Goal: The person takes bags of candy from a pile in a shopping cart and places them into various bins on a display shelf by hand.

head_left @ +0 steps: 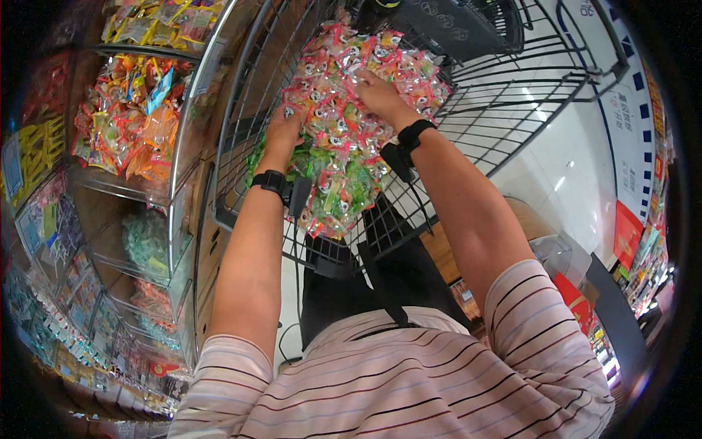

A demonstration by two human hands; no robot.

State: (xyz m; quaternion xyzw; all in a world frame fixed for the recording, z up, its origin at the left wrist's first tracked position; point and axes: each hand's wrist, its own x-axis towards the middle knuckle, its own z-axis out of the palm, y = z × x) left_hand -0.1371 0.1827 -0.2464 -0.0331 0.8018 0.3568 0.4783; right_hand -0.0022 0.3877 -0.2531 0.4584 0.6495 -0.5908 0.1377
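Note:
A large heap of small clear-wrapped sweets (340, 110), mostly pink and red with several green packets, fills the near part of a dark wire shopping cart (482, 121). My left hand (282, 133) is at the heap's left side, next to the cart wall. Its fingertips are sunk among the packets, so their grip is hidden. Higher up and to the right, my right hand (380, 96) lies on top of the heap. Its thumb and fingers look apart, touching the wrappers. Both wrists wear a black strap with a small dark device.
Along the left, tiered clear-fronted bins hold orange and red packets (135, 117) and pale green ones (146, 238). A dark folded panel (457, 28) is at the cart's far end. White tiled floor (545, 172) shows on the right, beside more shelves.

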